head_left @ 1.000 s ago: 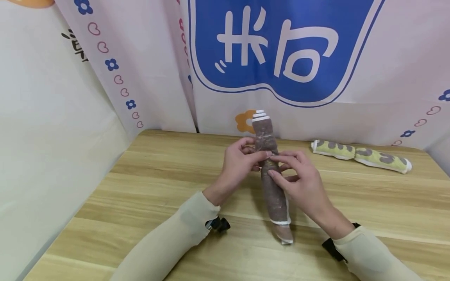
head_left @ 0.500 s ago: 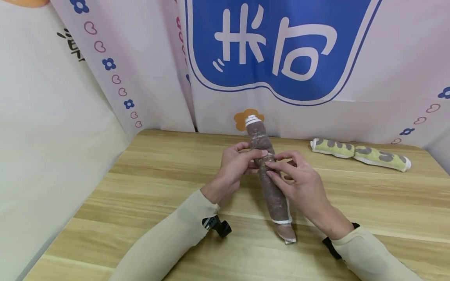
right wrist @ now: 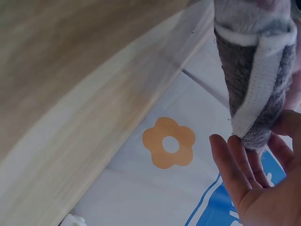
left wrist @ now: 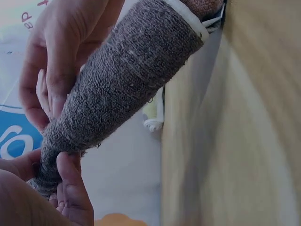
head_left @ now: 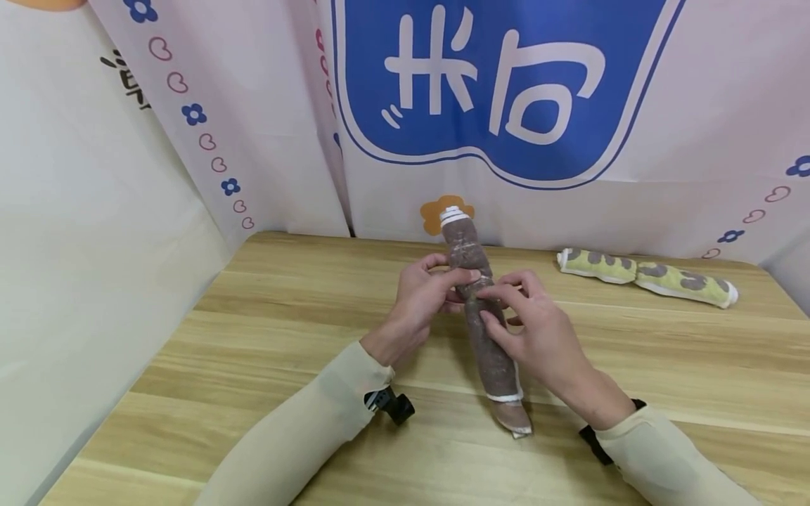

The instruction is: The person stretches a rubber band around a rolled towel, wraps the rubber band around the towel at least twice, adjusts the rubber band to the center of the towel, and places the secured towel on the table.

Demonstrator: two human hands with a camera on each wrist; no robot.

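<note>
A rolled-up dark brown towel (head_left: 496,365) with white edging stands out over the table, its near end low and its far end toward the backdrop. My left hand (head_left: 425,295) grips it just beyond mid-length, thumb across the top and fingers beneath. Thumb and index finger of my right hand (head_left: 534,320) pinch the roll at its narrowed middle, where a thin yellowish line shows. In the left wrist view the roll (left wrist: 127,70) tapers toward this spot. From the right wrist, a white seam strip (right wrist: 261,84) is visible along its underside.
Back right on the wooden table (head_left: 266,323) lies a yellow-and-grey rolled towel (head_left: 645,276), drawn in at its middle. A printed cloth backdrop (head_left: 285,169) rises behind the table's far edge.
The towel's far end has swung left and slightly down. My right index finger has shifted on the narrowed middle while my left hand keeps its grip.
</note>
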